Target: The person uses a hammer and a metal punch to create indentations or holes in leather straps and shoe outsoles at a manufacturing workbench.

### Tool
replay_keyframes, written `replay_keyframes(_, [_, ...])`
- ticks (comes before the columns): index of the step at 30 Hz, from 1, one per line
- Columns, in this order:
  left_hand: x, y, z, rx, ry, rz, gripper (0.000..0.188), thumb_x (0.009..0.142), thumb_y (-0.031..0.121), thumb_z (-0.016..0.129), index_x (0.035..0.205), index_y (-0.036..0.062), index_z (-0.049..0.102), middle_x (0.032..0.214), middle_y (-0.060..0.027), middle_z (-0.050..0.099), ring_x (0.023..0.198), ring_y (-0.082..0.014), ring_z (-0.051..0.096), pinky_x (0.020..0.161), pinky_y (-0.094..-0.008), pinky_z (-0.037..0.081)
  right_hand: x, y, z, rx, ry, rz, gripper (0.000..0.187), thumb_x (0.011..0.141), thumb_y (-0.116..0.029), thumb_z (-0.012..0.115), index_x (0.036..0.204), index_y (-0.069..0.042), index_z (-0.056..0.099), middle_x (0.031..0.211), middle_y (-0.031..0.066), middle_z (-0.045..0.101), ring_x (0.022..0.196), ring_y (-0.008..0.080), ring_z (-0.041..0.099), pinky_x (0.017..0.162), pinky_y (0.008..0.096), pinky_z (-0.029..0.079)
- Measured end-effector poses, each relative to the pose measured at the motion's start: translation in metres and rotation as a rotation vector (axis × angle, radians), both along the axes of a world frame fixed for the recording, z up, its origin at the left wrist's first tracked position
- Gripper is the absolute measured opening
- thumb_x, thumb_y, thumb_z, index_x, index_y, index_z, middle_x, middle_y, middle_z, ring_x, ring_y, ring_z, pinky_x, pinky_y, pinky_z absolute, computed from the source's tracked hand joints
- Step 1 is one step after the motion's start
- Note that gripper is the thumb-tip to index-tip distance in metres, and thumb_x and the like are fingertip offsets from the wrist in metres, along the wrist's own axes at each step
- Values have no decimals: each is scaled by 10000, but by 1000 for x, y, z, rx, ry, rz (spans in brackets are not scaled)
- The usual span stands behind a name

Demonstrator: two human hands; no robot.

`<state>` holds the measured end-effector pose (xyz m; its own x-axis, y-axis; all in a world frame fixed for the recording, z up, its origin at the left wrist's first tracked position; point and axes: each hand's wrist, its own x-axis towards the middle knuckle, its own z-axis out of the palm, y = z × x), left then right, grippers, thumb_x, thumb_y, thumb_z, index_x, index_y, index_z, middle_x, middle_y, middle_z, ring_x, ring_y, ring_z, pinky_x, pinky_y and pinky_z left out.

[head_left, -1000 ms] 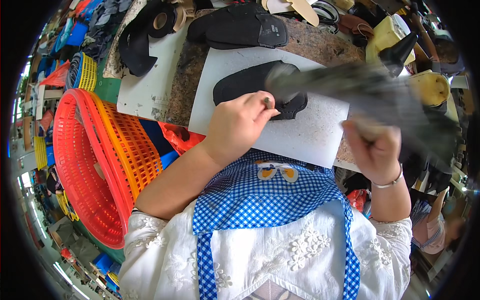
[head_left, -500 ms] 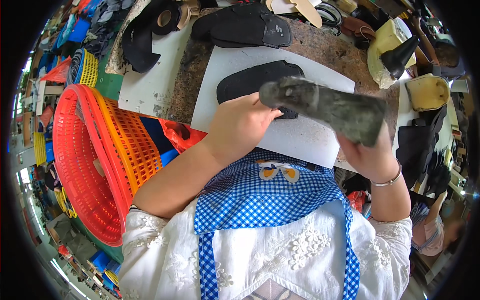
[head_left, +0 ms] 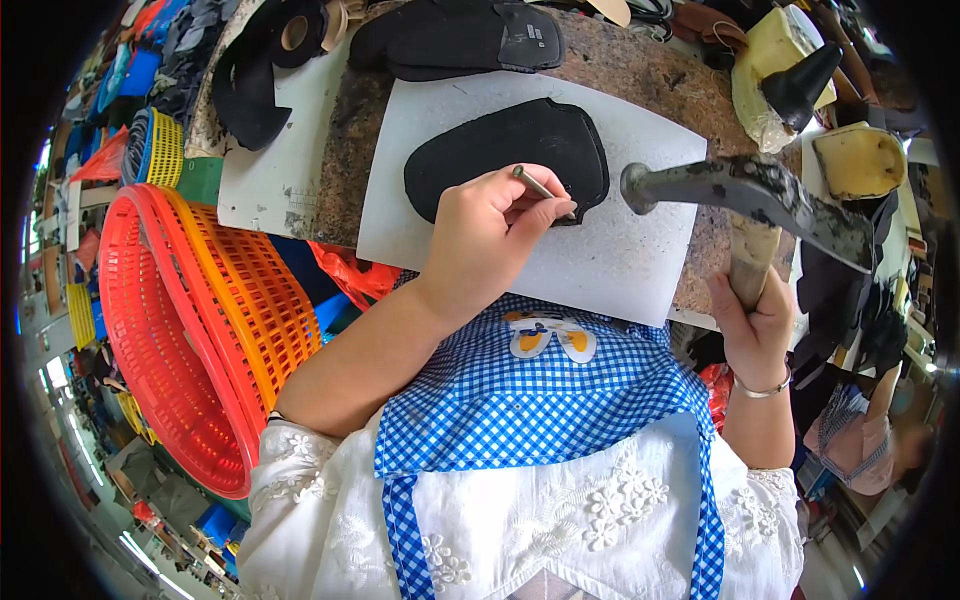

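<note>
A flat black piece (head_left: 490, 150), matt, broadly rounded at its left end and squarer at its right, where a doubled edge is shown, is laid on a white board (head_left: 630, 250) near the near edge of the mottled brown table (head_left: 640, 85). A slim metal rod (head_left: 535, 183) is gripped, tilted, between the thumb and fingers of the left hand (head_left: 488, 220) above the piece's near right corner. A hammer (head_left: 745, 182) is grasped by its pale handle in the right hand (head_left: 757, 325), its head raised to the right of the piece. Half a second earlier, the rod and part of the piece were covered by the hammer head; the head is now seen farther right, and both are exposed. The near left margin of the piece is hidden by the left hand, and the handle's lower end by the right. Whether the rod's lower tip is touching the piece cannot be told. Toward the table's far edge, stacked black pieces (head_left: 450, 45) are cut off by the upper frame.
</note>
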<state>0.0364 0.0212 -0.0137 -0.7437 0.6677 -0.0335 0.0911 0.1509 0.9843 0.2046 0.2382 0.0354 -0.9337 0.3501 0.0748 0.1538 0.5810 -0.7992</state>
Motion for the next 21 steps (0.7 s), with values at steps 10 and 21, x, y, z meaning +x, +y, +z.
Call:
replay_keyframes(10, [4, 2, 4, -63, 37, 30, 95, 884, 35, 631, 974, 8, 646, 889, -66, 684, 834, -120, 667, 746, -221, 533, 10, 1, -7, -168, 50, -68, 99, 842, -37, 677, 833, 13, 592, 631, 18, 550, 541, 83, 481, 511, 224, 380])
replay_keyframes(21, [2, 8, 7, -31, 265, 27, 59, 862, 59, 632, 907, 38, 600, 869, -56, 654, 769, -168, 653, 695, -276, 528, -6, 0, 13, 396, 160, 187, 113, 846, 10, 647, 958, 22, 632, 720, 41, 628, 600, 135, 571, 573, 246, 451])
